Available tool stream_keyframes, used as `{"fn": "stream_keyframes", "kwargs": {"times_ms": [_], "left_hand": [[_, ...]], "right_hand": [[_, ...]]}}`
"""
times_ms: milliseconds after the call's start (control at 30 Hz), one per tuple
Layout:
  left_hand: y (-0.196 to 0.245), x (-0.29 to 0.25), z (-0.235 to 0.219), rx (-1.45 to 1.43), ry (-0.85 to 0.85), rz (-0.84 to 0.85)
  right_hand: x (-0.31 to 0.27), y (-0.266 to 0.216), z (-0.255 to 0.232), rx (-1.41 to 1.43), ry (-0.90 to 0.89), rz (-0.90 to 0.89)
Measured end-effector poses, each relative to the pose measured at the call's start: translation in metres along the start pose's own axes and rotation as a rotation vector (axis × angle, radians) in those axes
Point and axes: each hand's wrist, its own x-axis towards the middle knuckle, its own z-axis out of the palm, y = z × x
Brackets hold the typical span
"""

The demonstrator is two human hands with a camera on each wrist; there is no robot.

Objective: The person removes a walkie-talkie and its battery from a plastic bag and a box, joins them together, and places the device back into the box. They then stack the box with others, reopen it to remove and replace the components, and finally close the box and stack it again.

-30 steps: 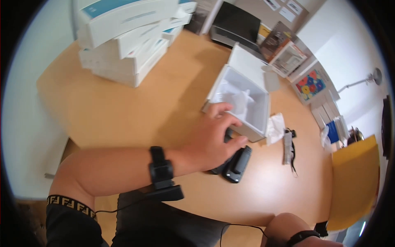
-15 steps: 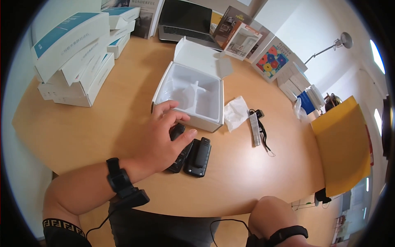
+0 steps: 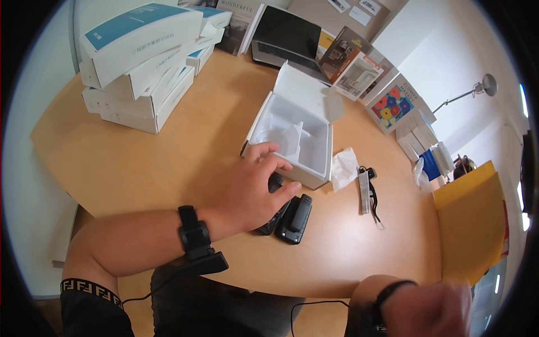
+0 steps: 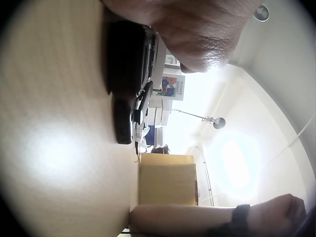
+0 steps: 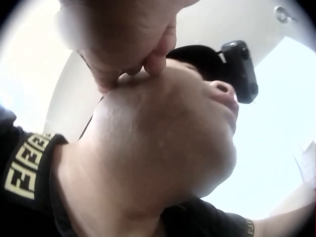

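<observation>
My left hand (image 3: 250,194) lies over the black walkie-talkie (image 3: 268,226) and hides much of it. Its fingers are loosely bent and hold nothing, their tips close to the front edge of an open white box (image 3: 314,178). Beside the thumb is a second black device (image 3: 295,220) with a clip on its upper face. In the left wrist view the dark devices (image 4: 131,59) are close beneath the palm. My right hand (image 3: 432,309) is raised at the lower right, blurred, with loosely curled fingers and nothing in them. The right wrist view shows its fingers (image 5: 155,61) beside the person's head.
A white tray insert (image 3: 317,143) with compartments fills the box. Right of it are crumpled white paper (image 3: 344,168) and a strap in packaging (image 3: 365,194). Several white boxes (image 3: 140,73) are stacked at the left. A laptop (image 3: 286,36) and books (image 3: 359,73) stand behind.
My right hand has come up into the head view at the lower right. The left hand stays over the walkie-talkie while the head view shifts.
</observation>
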Motion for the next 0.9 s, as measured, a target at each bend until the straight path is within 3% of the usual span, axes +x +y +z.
{"fn": "stream_keyframes", "kwargs": {"times_ms": [33,67,133,167,200,233,400,633,700,733,767,800,833,867,900], "left_hand": [[0.001,0.001,0.001,-0.036,0.018,0.008],[0.003,0.001,0.000,-0.036,0.021,0.023],[0.006,0.001,-0.003,0.035,-0.031,-0.018],[0.007,0.001,-0.004,0.041,-0.031,-0.001],[0.007,0.000,-0.005,0.023,-0.040,-0.006],[0.006,0.000,-0.006,0.004,-0.049,-0.016],[0.002,0.001,-0.003,-0.028,-0.010,0.033],[-0.003,0.001,0.000,-0.039,-0.016,0.015],[-0.008,0.003,0.004,-0.039,-0.035,0.048],[-0.010,0.004,0.006,-0.081,-0.024,-0.009],[-0.014,0.005,0.007,-0.122,-0.019,-0.065],[-0.030,0.007,0.012,-0.142,0.006,0.020],[-0.007,0.005,0.000,-0.304,-0.048,-0.049],[-0.013,0.005,0.004,-0.214,-0.012,-0.031],[-0.021,0.005,0.010,-0.131,0.020,-0.010]], "right_hand": [[0.000,-0.013,-0.012,-0.123,0.012,0.277],[-0.007,-0.007,-0.023,-0.127,0.004,0.265],[-0.023,0.024,-0.050,0.399,0.611,0.837],[-0.022,0.048,-0.048,-0.041,0.600,0.855],[-0.028,0.063,-0.063,0.085,0.536,0.969],[-0.028,0.072,-0.061,0.111,0.719,1.085],[-0.044,0.091,-0.070,0.149,0.728,1.228],[-0.049,0.094,-0.073,0.234,0.744,1.259],[-0.054,0.092,-0.069,0.153,0.670,1.258],[-0.062,0.089,-0.075,0.125,0.403,1.282],[-0.044,0.077,-0.040,-0.028,0.347,1.330],[-0.039,0.069,-0.043,0.375,0.129,1.352],[-0.035,0.054,-0.022,0.431,0.223,1.575],[-0.039,0.048,-0.002,0.390,0.273,1.569],[-0.046,0.050,0.018,0.523,0.067,1.201]]}}
